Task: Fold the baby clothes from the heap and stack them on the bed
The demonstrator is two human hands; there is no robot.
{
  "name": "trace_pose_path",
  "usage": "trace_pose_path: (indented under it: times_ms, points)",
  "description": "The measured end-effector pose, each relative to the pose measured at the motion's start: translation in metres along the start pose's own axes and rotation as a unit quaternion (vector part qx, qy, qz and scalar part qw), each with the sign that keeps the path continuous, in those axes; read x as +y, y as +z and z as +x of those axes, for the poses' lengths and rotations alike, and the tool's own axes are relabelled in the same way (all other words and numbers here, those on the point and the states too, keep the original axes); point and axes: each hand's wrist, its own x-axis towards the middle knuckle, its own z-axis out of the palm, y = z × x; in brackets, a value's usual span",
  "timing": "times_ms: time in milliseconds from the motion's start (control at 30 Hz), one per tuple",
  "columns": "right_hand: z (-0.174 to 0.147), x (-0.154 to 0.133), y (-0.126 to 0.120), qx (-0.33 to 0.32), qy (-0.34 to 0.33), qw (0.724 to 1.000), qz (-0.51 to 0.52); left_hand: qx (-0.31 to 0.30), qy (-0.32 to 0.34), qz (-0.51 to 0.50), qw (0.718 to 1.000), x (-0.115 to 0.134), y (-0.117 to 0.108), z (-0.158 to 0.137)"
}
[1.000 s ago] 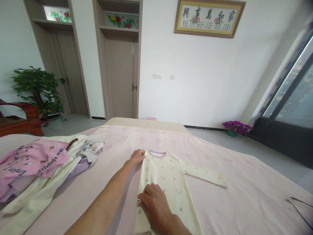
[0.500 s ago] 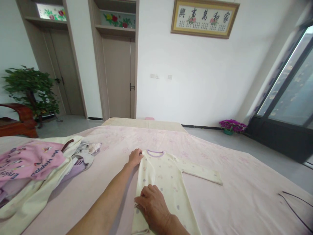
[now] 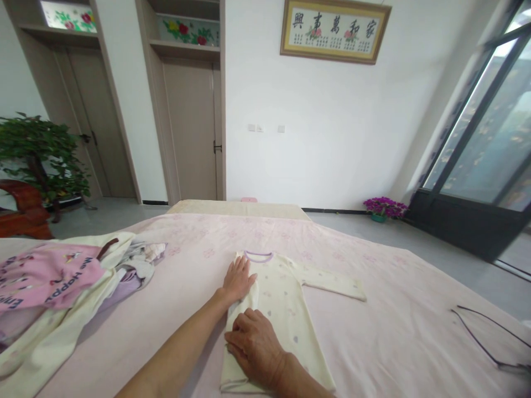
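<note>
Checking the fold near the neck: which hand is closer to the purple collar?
Left. The left hand lies flat on the shirt just beside the purple collar; the right hand presses farther down, toward the hem.

Up on the wall, the framed embroidery [image 3: 335, 31] shows five large Chinese characters, 家和萬事興 read right to left; the small lines beneath are too fine to read. On the pink garment [image 3: 43, 275], seen upside down, "Me Happy" and part of "Enjoy".

Pale-yellow baby shirt [image 3: 286, 298] flat on bed, left side folded in, sleeve outstretched.
</note>
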Motion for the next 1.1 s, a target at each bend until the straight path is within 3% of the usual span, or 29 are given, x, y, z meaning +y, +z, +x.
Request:
trace_pose_path:
  times_ms: [267, 400, 567, 667, 767, 900, 1000, 1100]
  points:
    - [-0.025, -0.009, -0.007, -0.028, -0.022, 0.999, 0.035, -0.033, -0.033, 0.011, 0.999, -0.011, 0.003, 0.008]
    - [-0.042, -0.009, 0.001, -0.056, -0.049, 0.996, 0.051, -0.053, -0.059, 0.011, 0.997, -0.016, 0.001, 0.015]
    - [-0.059, -0.011, 0.02, -0.066, -0.066, 0.995, 0.02, -0.081, -0.1, 0.013, 0.992, -0.025, -0.013, 0.027]
    - [-0.068, -0.015, 0.018, -0.054, -0.074, 0.996, 0.011, -0.07, -0.132, 0.021, 0.988, -0.022, -0.023, 0.021]
    - [-0.078, -0.017, -0.004, -0.052, -0.072, 0.995, 0.035, -0.034, -0.139, 0.036, 0.989, -0.003, -0.025, -0.003]
    - [-0.093, -0.007, -0.041, -0.027, 0.036, 0.998, 0.033, 0.001, -0.017, 0.041, 0.999, 0.036, -0.017, -0.058]
    - [-0.108, 0.009, -0.051, -0.041, 0.096, 0.994, 0.001, -0.022, 0.076, 0.016, 0.997, 0.06, -0.008, -0.101]
    - [-0.128, 0.02, -0.049, -0.078, 0.099, 0.992, -0.005, -0.049, 0.102, 0.001, 0.994, 0.07, -0.005, -0.129]
